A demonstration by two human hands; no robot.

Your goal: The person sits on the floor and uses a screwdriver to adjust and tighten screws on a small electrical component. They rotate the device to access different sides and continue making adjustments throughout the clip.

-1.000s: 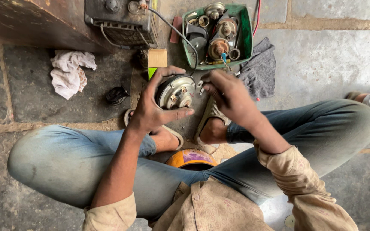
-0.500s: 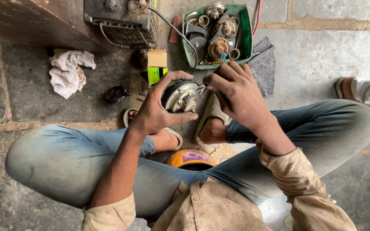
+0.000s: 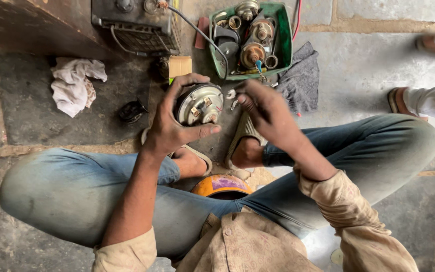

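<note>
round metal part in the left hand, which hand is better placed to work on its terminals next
Right, probably. The left hand is wrapped around the round metal part, holding it up. The right hand is beside it, fingertips near the part's edge, seemingly pinching something small.

Crowded directly ahead by a green tray (image 3: pixel 284 48) of metal parts, a dark battery box (image 3: pixel 137 22) and its cable (image 3: pixel 205 38). Hemmed in below by bent knees and sandalled feet (image 3: pixel 245 146). Narrow gap only between left hand (image 3: pixel 174 126) and right hand (image 3: pixel 270 113). Open stone floor (image 3: pixel 363 65) to the right, past a grey cloth (image 3: pixel 300 80); another person's foot (image 3: pixel 404 100) beyond. Bare floor leftward, broken by a white rag (image 3: pixel 74 83).
</note>
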